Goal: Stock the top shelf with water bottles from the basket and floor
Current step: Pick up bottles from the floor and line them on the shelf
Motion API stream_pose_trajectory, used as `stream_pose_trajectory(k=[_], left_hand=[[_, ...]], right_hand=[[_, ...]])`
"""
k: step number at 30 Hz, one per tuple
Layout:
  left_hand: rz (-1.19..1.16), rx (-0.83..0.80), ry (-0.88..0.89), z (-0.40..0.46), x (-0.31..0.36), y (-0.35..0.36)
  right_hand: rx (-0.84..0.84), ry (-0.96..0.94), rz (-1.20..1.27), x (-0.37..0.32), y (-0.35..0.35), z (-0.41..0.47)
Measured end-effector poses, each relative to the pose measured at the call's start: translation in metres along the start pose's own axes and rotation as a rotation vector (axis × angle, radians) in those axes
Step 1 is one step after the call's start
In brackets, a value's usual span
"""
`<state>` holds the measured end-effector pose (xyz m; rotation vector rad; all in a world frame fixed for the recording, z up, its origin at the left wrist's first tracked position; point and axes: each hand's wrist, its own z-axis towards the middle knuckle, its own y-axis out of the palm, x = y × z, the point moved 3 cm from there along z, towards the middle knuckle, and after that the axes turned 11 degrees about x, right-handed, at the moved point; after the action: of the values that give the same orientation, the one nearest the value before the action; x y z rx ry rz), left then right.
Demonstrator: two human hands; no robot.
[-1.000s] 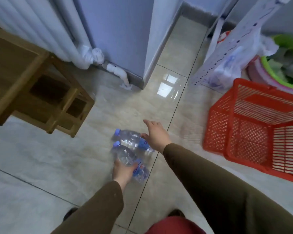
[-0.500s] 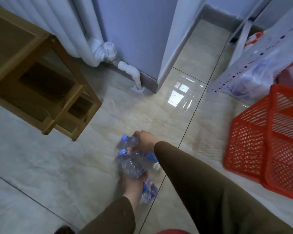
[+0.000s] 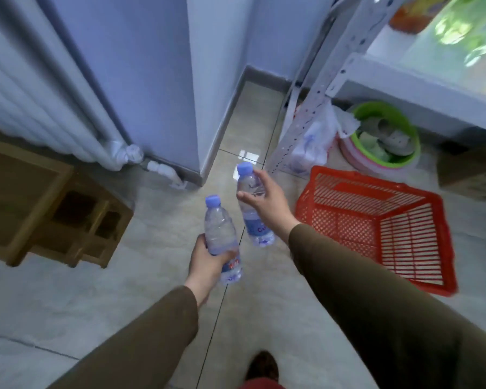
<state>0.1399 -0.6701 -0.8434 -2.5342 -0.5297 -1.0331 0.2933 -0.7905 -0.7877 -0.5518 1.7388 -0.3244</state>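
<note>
My left hand (image 3: 206,265) grips a clear water bottle with a blue cap (image 3: 219,234) around its lower half, held upright above the floor. My right hand (image 3: 267,202) holds a second blue-capped water bottle (image 3: 250,211) by its upper body, also upright and slightly higher. The red plastic basket (image 3: 376,220) lies on the floor to the right and looks empty. A white metal shelf unit (image 3: 376,80) stands at the upper right; only a lower board and post show.
A wooden stool (image 3: 40,209) stands at the left under a white radiator (image 3: 40,102). Under the shelf sit a green basin (image 3: 387,138), a plastic bag (image 3: 312,147) and a cardboard box (image 3: 469,169). My shoe (image 3: 263,366) shows at the bottom.
Both bottles lay on the floor with my hands closing on them; now each hand has lifted one upright off the floor, and the view has risen toward the shelf.
</note>
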Motion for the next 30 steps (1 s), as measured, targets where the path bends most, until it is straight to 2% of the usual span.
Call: stream_pose_trajectory(k=[7, 16, 22, 30], left_hand=[[0.023, -0.14, 0.284, -0.122, 0.224, 0.024], [0.034, -0.421, 0.635, -0.343, 0.477, 0.098], [-0.052, -0.495, 0.813, -0.448, 0.585, 0.152], [-0.086, -0.537, 0.919, -0.5, 0.674, 0.194]], right_hand=[[0.315, -0.048, 0.111, -0.16, -0.21, -0.036], [0.544, -0.21, 0.131, -0.361, -0.478, -0.115], [0.677, -0.365, 0.188, -0.436, -0.614, -0.141], [0.781, -0.438, 0.191, -0.496, -0.708, -0.119]])
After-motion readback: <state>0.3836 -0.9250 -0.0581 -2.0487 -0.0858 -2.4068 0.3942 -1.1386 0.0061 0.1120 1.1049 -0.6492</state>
